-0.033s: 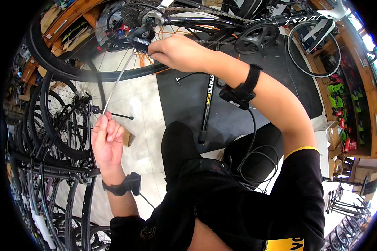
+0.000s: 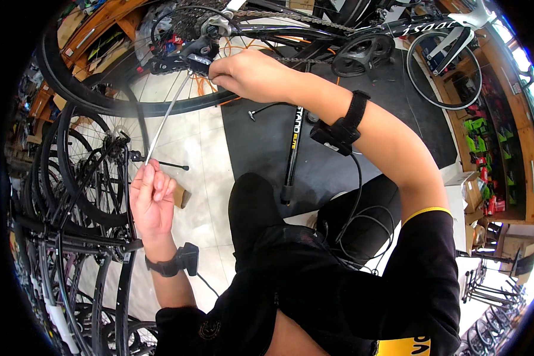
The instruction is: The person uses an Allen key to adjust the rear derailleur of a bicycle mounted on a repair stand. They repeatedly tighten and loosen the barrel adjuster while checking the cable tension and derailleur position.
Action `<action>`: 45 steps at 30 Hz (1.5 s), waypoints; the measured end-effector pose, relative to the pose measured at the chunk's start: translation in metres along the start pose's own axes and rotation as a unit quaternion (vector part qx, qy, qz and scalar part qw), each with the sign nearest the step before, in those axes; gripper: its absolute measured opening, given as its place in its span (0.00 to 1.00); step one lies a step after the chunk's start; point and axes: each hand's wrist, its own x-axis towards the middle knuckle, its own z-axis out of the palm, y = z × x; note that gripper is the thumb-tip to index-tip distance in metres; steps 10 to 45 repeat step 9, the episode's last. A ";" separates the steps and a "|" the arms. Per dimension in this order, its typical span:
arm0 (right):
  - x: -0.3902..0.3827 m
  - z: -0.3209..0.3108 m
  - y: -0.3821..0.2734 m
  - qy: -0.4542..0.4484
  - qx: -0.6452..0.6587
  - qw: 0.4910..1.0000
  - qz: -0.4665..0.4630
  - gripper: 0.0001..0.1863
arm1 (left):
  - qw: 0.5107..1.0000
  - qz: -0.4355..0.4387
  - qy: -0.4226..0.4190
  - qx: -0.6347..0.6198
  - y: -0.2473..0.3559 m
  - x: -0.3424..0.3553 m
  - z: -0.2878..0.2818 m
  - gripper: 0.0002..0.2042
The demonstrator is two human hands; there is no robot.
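Observation:
My left hand (image 2: 153, 199) pinches the lower end of a thin silver rod (image 2: 166, 116) between thumb and forefinger. Its other fingers are curled. From there the rod slants up to the rear derailleur (image 2: 197, 61) of a black bicycle; whether it is a tool shaft or a stiff cable I cannot tell. My right hand (image 2: 247, 73) is closed at the derailleur's right side, its fingertips against the dark part of it. The fingers partly hide what they grip. The rear wheel (image 2: 110, 105) and the chain (image 2: 314, 22) lie around and above the derailleur.
A floor pump (image 2: 292, 154) lies on the black mat (image 2: 243, 145) before my knees. Several bicycles (image 2: 95, 178) crowd the left side. At the right stand a white wheel (image 2: 444, 107) and wooden shelves (image 2: 525, 160). A cable (image 2: 362, 207) hangs from my right wrist strap (image 2: 340, 132).

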 end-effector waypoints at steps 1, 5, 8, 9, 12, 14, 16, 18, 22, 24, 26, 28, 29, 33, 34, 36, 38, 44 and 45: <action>0.001 0.000 -0.001 -0.006 0.001 1.000 0.006 0.09 | 0.995 0.035 0.000 0.088 -0.002 0.000 0.001 0.10; -0.005 -0.001 0.003 -0.002 -0.003 1.000 0.011 0.09 | 0.983 0.068 -0.003 0.170 -0.004 0.005 0.005 0.07; -0.014 -0.012 0.010 -0.017 -0.026 0.998 0.046 0.10 | 0.976 0.090 -0.012 0.196 -0.013 0.017 0.002 0.07; -0.009 -0.010 0.015 -0.029 -0.047 0.997 0.056 0.11 | 0.977 0.098 -0.028 0.187 -0.012 0.021 -0.013 0.09; -0.009 -0.010 0.015 -0.029 -0.047 0.997 0.056 0.11 | 0.977 0.098 -0.028 0.187 -0.012 0.021 -0.013 0.09; -0.009 -0.010 0.015 -0.029 -0.047 0.997 0.056 0.11 | 0.977 0.098 -0.028 0.187 -0.012 0.021 -0.013 0.09; -0.009 -0.010 0.015 -0.029 -0.047 0.997 0.056 0.11 | 0.977 0.098 -0.028 0.187 -0.012 0.021 -0.013 0.09; -0.009 -0.010 0.015 -0.029 -0.047 0.997 0.056 0.11 | 0.977 0.098 -0.028 0.187 -0.012 0.021 -0.013 0.09; -0.009 -0.010 0.015 -0.029 -0.047 0.997 0.056 0.11 | 0.977 0.098 -0.028 0.187 -0.012 0.021 -0.013 0.09; -0.009 -0.010 0.015 -0.029 -0.047 0.997 0.056 0.11 | 0.977 0.098 -0.028 0.187 -0.012 0.021 -0.013 0.09; -0.009 -0.010 0.015 -0.029 -0.047 0.997 0.056 0.11 | 0.977 0.098 -0.028 0.187 -0.012 0.021 -0.013 0.09; -0.009 -0.010 0.015 -0.029 -0.047 0.997 0.056 0.11 | 0.977 0.098 -0.028 0.187 -0.012 0.021 -0.013 0.09; -0.009 -0.010 0.015 -0.029 -0.047 0.997 0.056 0.11 | 0.977 0.098 -0.028 0.187 -0.012 0.021 -0.013 0.09; -0.009 -0.010 0.015 -0.029 -0.047 0.997 0.056 0.11 | 0.977 0.098 -0.028 0.187 -0.012 0.021 -0.013 0.09; -0.009 -0.010 0.015 -0.029 -0.047 0.997 0.056 0.11 | 0.977 0.098 -0.028 0.187 -0.012 0.021 -0.013 0.09; -0.009 -0.010 0.015 -0.029 -0.047 0.997 0.056 0.11 | 0.977 0.098 -0.028 0.187 -0.012 0.021 -0.013 0.09; -0.009 -0.010 0.015 -0.029 -0.047 0.997 0.056 0.11 | 0.977 0.098 -0.028 0.187 -0.012 0.021 -0.013 0.09; -0.009 -0.010 0.015 -0.029 -0.047 0.997 0.056 0.11 | 0.977 0.098 -0.028 0.187 -0.012 0.021 -0.013 0.09; -0.009 -0.010 0.015 -0.029 -0.047 0.997 0.056 0.11 | 0.977 0.098 -0.028 0.187 -0.012 0.021 -0.013 0.09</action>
